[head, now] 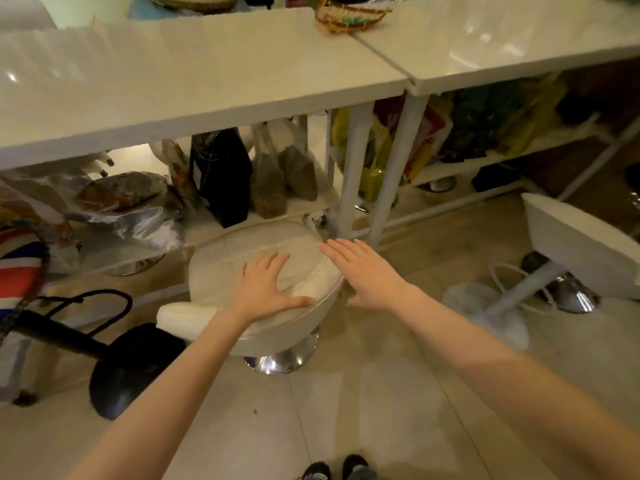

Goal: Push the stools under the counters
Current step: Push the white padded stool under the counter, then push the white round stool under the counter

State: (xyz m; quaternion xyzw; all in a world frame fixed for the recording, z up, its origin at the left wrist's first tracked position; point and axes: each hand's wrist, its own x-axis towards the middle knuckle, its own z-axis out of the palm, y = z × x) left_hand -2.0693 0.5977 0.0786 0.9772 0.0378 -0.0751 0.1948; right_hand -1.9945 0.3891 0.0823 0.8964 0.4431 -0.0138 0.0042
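Stools are the business here, and the nearest one, a white padded stool [249, 268] on a chrome base [282, 358], stands on the tiled floor [381, 410] just in front of the left counter [173, 88], its front edge near the low shelf [277, 209] beneath, its seat not yet under the top. The person's left hand [266, 289] lies flat on the cushion, fingers spread and gripping nothing, thumb stretched toward 3 o'clock along the seat's rim. Their right hand [367, 271] is open too, fingers straight and pointing toward 11 o'clock; it sits at the seat's 3 o'clock edge, though I cannot tell whether it touches the padding.

At 3 o'clock from this stool, well apart, a second white stool [581, 244] stands tilted in the wide-angle view, out in front of the right counter [502, 39]. At 9 o'clock a dark stool [131, 368] with a black round base stands near the first one, and at the far left edge something red, white and blue [17, 265] shows.

Bags [221, 174] crowd the shelf under the left counter, and yellow and green bags [485, 126] fill the shelf under the right one. A woven basket [349, 15] rests on the counters at 12 o'clock. Dark shoes [336, 469] show at 6 o'clock.
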